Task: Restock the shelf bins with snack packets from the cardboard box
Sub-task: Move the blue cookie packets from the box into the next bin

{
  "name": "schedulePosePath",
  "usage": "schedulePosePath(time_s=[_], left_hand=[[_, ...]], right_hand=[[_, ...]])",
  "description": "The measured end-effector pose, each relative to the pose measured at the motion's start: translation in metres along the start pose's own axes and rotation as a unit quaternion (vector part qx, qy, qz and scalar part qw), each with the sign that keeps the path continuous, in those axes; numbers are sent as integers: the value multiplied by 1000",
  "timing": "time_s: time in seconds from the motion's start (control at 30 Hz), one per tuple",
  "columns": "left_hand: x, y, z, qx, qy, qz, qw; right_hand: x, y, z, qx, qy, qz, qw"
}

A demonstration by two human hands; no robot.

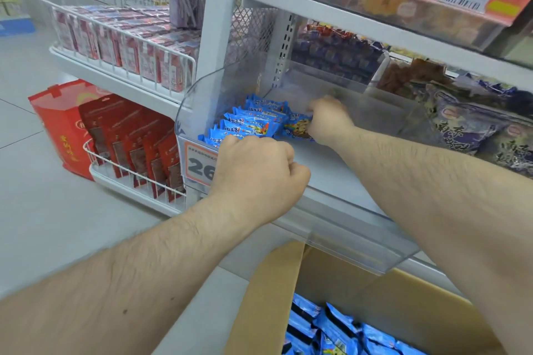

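Right hand (328, 119) fingers behind packets (253, 124)

Both bare forearms reach forward and up, the left hand (256, 170) curled into a loose fist with knuckles up, the right hand (328, 121) stretched farther ahead, its fingers bent down out of sight.

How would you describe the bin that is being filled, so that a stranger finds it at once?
Find the white shelf upright. Just right of it sits a clear plastic bin with an orange price label. Unlike neighbouring bins, it is mostly bare, with only blue packets at its left end.
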State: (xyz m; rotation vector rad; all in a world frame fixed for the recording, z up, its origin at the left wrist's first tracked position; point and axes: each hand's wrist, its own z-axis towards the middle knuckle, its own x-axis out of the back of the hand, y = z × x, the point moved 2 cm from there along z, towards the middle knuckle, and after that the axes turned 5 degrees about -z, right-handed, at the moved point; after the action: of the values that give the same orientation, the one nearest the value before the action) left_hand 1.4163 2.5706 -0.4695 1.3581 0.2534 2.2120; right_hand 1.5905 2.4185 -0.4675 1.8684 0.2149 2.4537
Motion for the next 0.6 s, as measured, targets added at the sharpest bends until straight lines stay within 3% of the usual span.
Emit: schedulePosePath(time_s=[0.2,0.33,0.5,0.6], left_hand=[[16,12,-2,-43,62,-143,987],[25,33,-15,-59,65,-207,974],[6,52,-52,-115,-71,-223,965],[-15,57,-76,-138,-192,-191,953]], right_hand=[[36,13,-48,-48,-5,113,992],[82,11,-104,-85,55,263,959],[110,10,-214,-44,289,295,910],[90,5,-272,26,358,323,875]])
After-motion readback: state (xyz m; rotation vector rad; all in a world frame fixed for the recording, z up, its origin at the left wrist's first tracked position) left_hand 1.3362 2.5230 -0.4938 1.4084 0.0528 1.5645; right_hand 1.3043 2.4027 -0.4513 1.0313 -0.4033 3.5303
